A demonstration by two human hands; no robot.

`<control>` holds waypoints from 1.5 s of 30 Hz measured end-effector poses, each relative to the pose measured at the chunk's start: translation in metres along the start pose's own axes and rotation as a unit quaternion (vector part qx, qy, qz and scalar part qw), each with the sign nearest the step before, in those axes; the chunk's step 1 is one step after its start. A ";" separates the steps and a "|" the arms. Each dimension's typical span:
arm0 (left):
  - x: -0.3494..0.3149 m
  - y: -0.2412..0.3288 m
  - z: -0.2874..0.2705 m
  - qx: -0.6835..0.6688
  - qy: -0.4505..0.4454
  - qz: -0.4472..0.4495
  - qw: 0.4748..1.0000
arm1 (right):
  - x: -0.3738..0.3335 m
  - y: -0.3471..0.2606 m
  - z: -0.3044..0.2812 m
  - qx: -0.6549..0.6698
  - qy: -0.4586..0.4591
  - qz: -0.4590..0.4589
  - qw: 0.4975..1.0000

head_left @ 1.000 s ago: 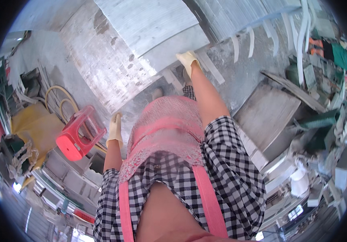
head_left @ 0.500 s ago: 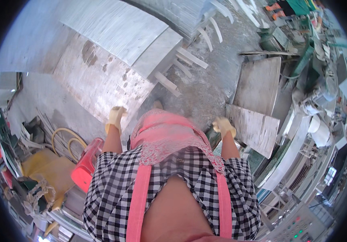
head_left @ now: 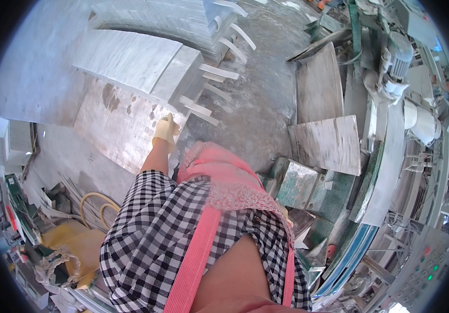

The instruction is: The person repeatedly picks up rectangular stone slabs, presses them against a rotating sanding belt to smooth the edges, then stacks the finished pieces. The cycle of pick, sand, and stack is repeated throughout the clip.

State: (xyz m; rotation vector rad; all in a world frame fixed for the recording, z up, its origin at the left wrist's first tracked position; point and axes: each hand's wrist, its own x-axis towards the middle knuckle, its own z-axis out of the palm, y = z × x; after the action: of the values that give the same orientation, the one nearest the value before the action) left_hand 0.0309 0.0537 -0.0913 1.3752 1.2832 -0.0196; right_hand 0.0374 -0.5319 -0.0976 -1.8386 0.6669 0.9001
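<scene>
Apron [head_left: 223, 171] and torso now twist toward the right; half a second ago they faced square on. Left hand [head_left: 166, 130], in a pale glove, has come further forward, over the near corner of the mottled flat slab [head_left: 122, 133]; fingers loosely bent, nothing seen in it, contact with the slab unclear. Right hand, visible last frame near the leaning boards [head_left: 325, 143], is now lost behind the body; can't tell its grip. Judgement: no sign of a slab being handled, more like a turn between moves. Beyond the left hand, the slab stack [head_left: 130, 55] sits with pale strips [head_left: 219, 71] jutting from its right end, apart from both leaning boards.
</scene>
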 end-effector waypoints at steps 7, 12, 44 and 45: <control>-0.024 -0.078 0.003 0.342 0.021 0.102 0.934 | -0.029 0.010 -0.033 0.041 0.038 0.025 0.998; -0.014 -0.100 -0.020 0.266 -0.040 -0.039 0.962 | -0.015 0.015 -0.012 0.077 0.022 0.009 0.997; 0.074 0.067 0.089 0.126 -0.257 0.101 0.953 | -0.081 -0.136 -0.247 0.157 0.560 -0.211 0.786; 0.057 0.042 0.084 0.108 -0.245 0.097 0.959 | -0.068 -0.131 -0.288 0.054 0.594 -0.209 0.775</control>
State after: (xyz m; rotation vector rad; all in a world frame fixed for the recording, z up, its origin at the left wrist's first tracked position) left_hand 0.1345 0.0437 -0.1261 1.5562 0.7441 -0.3539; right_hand 0.1823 -0.7384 0.1047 -2.1840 0.9342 -0.7211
